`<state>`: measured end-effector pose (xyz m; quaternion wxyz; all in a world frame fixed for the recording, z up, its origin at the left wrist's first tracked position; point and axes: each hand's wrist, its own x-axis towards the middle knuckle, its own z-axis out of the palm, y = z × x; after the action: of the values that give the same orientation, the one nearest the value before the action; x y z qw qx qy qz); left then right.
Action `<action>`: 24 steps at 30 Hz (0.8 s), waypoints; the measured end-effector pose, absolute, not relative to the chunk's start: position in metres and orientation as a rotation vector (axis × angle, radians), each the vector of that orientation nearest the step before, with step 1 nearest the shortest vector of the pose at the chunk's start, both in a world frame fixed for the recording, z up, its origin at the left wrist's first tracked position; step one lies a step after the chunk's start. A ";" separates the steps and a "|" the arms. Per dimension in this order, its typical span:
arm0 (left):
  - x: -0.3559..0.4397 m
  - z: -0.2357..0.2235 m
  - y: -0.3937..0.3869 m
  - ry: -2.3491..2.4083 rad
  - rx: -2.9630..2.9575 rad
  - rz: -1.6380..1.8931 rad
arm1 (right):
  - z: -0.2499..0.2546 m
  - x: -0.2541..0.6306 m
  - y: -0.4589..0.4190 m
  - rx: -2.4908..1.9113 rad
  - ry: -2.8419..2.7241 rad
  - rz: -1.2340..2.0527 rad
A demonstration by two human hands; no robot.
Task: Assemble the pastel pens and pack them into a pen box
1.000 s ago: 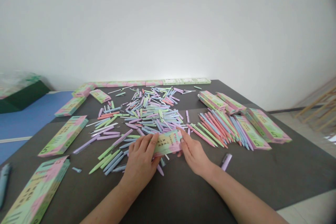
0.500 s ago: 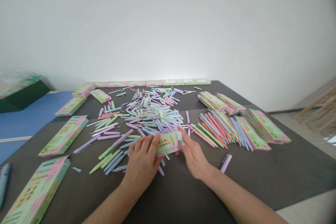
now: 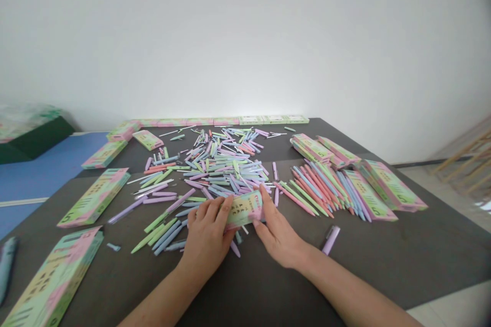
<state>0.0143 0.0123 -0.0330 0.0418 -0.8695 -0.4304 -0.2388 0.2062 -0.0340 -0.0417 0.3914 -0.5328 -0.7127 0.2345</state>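
Flat pink-and-green cardboard pen box (image 3: 243, 209) clamped between bare left hand (image 3: 207, 232) and bare right hand (image 3: 278, 235), at the near edge of the loose pastel plastic pen heap (image 3: 222, 168); too slack a pinch risks a slip into the heap, scattering it.

**Hidden, cut off, blurred: near hands and desk edges**

Left hand (image 3: 207, 237) and right hand (image 3: 278, 235) cover both ends of a pastel pen box (image 3: 243, 209); its visible print is too small to read. Whatever lies beneath the palms is hidden. Forearms (image 3: 161, 291) run out of view at the bottom. In the pen pile (image 3: 222, 168), upper pens hide lower ones, and the smallest pieces can't be identified. Near the left corner of the desk (image 3: 402, 250), a printed box (image 3: 57, 278) is cut off at the bottom, and a dark, blurred pen (image 3: 6, 268) is cut off at the left. Past the far-left corner, a blurred wrapped bundle (image 3: 25, 122) runs out of view. At right, a slatted wooden frame (image 3: 466, 161) is cut off.
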 end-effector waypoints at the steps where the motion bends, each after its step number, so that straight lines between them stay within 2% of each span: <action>1: 0.014 -0.034 0.014 -1.330 -2.684 -0.756 | -0.041 0.208 -0.033 -1.343 -1.764 0.641; 9: 0.013 -0.037 0.021 -1.442 -2.861 -1.000 | -0.033 0.227 -0.027 -1.026 -1.518 0.907; 14: 0.011 -0.034 0.025 -1.496 -2.928 -1.035 | -0.028 0.229 -0.027 -0.990 -1.511 0.978; 17: 0.011 -0.034 0.025 -1.511 -2.960 -1.023 | -0.026 0.228 -0.027 -1.025 -1.562 0.924; 24: 0.015 -0.034 0.018 -1.562 -2.958 -0.974 | -0.025 0.223 -0.027 -1.140 -1.749 0.565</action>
<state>0.0152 0.0180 -0.0342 -0.1701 -0.8367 -0.4417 -0.2754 0.2231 -0.0265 -0.0253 0.4700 -0.4654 -0.7137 0.2305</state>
